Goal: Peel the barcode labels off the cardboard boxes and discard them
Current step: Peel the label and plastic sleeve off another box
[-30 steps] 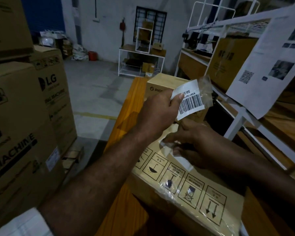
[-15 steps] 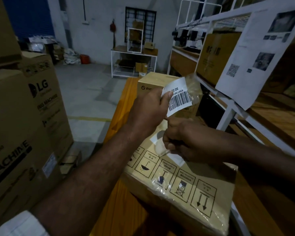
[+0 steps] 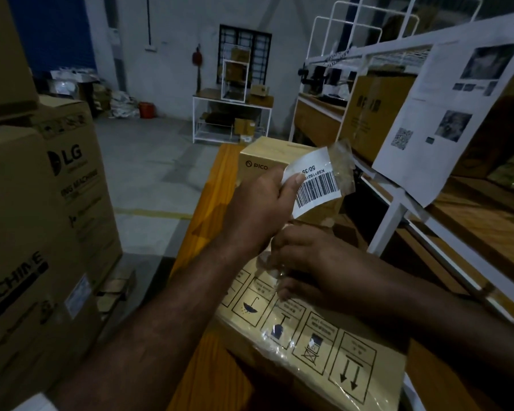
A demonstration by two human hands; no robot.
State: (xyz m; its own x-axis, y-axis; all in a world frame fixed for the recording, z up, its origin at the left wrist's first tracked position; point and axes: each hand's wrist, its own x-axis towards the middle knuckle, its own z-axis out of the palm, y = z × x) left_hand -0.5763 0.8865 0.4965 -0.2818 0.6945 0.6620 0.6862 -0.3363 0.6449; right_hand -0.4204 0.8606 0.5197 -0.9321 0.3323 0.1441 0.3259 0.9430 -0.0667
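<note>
My left hand (image 3: 260, 207) pinches a white barcode label (image 3: 315, 182) with clear tape along its far edge, lifted in the air above a cardboard box (image 3: 318, 348) printed with handling symbols. That box lies on a wooden bench (image 3: 208, 203). My right hand (image 3: 312, 268) rests on the box's top, its curled fingers pinching a scrap of clear tape (image 3: 272, 264) still stuck there. Behind the label stands a second box marked PICO (image 3: 263, 157).
Large LG washing-machine cartons (image 3: 42, 232) are stacked on the left. White metal shelving (image 3: 398, 215) with boxes and a hanging printed sheet (image 3: 445, 120) runs along the right. A white rack table (image 3: 230, 114) stands at the far wall across an open concrete floor.
The label stays raised in my left hand. My right hand has shifted slightly on the box top, working the clear tape scrap; the view has swung a little.
</note>
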